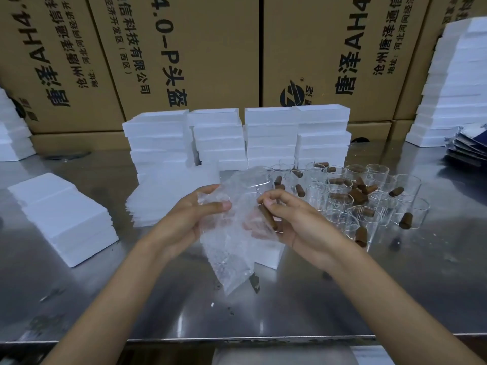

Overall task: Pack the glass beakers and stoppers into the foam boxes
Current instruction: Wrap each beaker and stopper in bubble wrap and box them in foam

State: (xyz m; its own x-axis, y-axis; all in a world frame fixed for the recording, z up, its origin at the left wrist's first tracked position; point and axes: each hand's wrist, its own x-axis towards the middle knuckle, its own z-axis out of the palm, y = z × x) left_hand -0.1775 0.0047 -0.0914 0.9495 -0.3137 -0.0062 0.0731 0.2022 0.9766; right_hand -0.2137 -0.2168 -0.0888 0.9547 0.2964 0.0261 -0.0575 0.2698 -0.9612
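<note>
Printed cardboard cartons (184,48) wall off the back of a steel desk (395,285). In front of them stand stacks of white foam boxes (237,138), with another tall stack at the far right (453,83) and flat foam lids (66,217) piled at the left. To the right of centre a crowd of clear glass beakers (369,196) stands packed together, touching, with brown stoppers (358,196) lying in and among them.

In the middle the person holds a clear bubble-wrap bag (232,233) above an open foam box (271,256) that shows only partly beneath it. The left hand (189,219) pinches the bag's upper edge between thumb and fingers. The right hand (287,219) is curled around a brown stopper (267,217) and seems to steady a beaker against the bag's mouth, though the glass is hard to make out through the plastic.

The step looks like bagging a beaker with its stopper. The risks: the smooth glass may slip from a grip shared with the stopper and strike the steel; the bag's mouth may fold shut and catch the rim; a sweeping right forearm could topple the crowded beakers nearby. One stopper (255,283) already lies loose on the desk under the bag.
</note>
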